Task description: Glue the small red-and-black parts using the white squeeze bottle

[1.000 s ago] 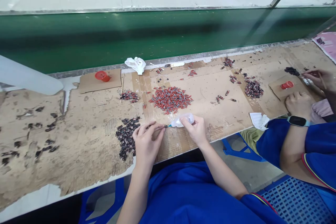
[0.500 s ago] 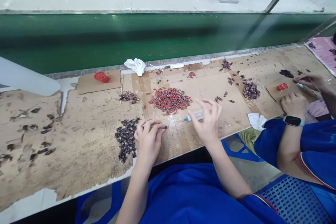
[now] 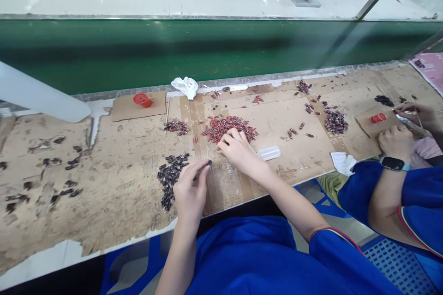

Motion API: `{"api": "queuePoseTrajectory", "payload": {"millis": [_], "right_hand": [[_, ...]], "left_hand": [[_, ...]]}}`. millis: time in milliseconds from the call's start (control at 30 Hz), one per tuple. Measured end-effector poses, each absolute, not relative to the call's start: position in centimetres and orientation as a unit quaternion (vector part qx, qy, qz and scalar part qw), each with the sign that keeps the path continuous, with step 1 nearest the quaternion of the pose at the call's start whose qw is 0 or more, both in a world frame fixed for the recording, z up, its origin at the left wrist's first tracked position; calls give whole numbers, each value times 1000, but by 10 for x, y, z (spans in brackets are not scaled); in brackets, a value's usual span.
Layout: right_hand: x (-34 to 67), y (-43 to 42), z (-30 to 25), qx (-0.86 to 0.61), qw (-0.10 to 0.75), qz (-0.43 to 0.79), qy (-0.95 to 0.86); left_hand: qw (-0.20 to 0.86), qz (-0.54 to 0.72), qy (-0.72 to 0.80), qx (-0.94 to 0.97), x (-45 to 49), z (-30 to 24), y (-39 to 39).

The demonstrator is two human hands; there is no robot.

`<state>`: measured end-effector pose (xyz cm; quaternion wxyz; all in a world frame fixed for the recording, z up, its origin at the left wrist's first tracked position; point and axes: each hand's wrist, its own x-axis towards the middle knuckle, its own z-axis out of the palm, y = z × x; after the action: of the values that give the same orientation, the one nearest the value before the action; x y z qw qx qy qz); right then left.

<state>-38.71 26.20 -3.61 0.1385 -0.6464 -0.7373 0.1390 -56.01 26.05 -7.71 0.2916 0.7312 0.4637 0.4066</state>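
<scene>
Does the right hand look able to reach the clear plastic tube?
Probably yes: the right hand rests on the red parts pile, and the clear plastic tube lies uncovered beside its wrist.

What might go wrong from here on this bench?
The clear tube lies loose beside the right hand, whose wrist might knock it rolling. The dark pile sits near the table edge by the left hand, which pinches a dark piece; a sweep might push pieces off.

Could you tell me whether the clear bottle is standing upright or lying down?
Lying down: the bottle rests lengthwise on the cardboard, beside the right hand.
</scene>
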Motion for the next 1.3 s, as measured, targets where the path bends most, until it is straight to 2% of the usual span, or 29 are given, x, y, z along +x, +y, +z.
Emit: {"api": "queuePoseTrajectory", "payload": {"millis": [167, 333, 700, 1000, 1300], "right_hand": [[-396, 244, -43, -636, 417, 273, -589], [-411, 230, -52, -622, 564, 333, -430], [-416, 226, -55, -580, 605, 450, -309], [-424, 218, -56, -533, 668, 455, -250], [-411, 213, -57, -488, 667, 499, -261]], "left_hand": [[344, 421, 507, 669, -553, -74, 256], [379, 431, 509, 641, -546, -67, 252], [418, 427, 504, 623, -540, -64, 248], [486, 448, 490, 569, -535, -58, 246], [504, 427, 475, 581, -535, -53, 246]]}}
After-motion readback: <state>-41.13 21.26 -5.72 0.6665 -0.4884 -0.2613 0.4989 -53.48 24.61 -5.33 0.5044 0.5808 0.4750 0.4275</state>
